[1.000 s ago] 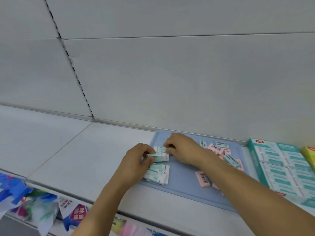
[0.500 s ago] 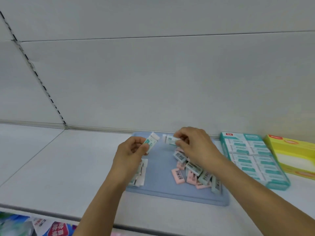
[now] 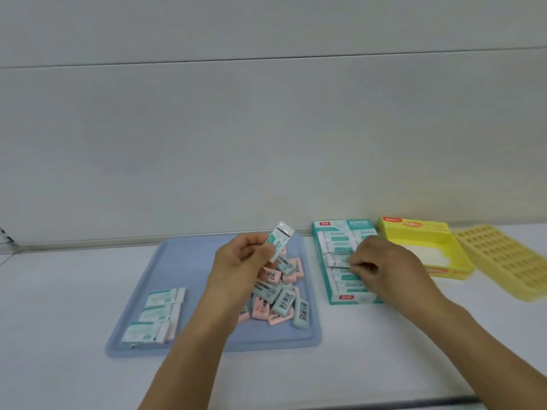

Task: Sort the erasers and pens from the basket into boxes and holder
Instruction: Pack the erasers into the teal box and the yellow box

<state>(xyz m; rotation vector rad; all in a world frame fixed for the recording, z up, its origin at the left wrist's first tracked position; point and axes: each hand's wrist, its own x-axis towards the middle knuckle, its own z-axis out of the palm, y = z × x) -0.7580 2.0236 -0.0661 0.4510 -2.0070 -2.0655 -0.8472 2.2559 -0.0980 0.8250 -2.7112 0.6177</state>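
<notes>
Blue plastic forms the tray (image 3: 183, 261) that we take as our landmark on the white shelf (image 3: 59, 291). Along its left edge we note three white-and-teal erasers (image 3: 154, 315) laid in a row, touching one another. At the tray's right half lies a loose heap of pink and teal erasers (image 3: 278, 297). Above that heap we find the left hand (image 3: 239, 264) raised, its thumb and curled fingers pinching one teal-sleeved eraser (image 3: 279, 244), which tilts up and to the right, clear of the tray. Just right of the tray stands the teal box (image 3: 340, 297), filled with rows of teal-sleeved erasers. Over this box the right hand (image 3: 390, 267) rests, fingers curled and fingertips pinching an eraser (image 3: 337, 260) at the box's middle rows; motion blur prevents us from telling whether it is fully seated. Further right of the tray sit a yellow box (image 3: 414, 232), open-topped, and beyond it a yellow grid holder (image 3: 503, 261).
</notes>
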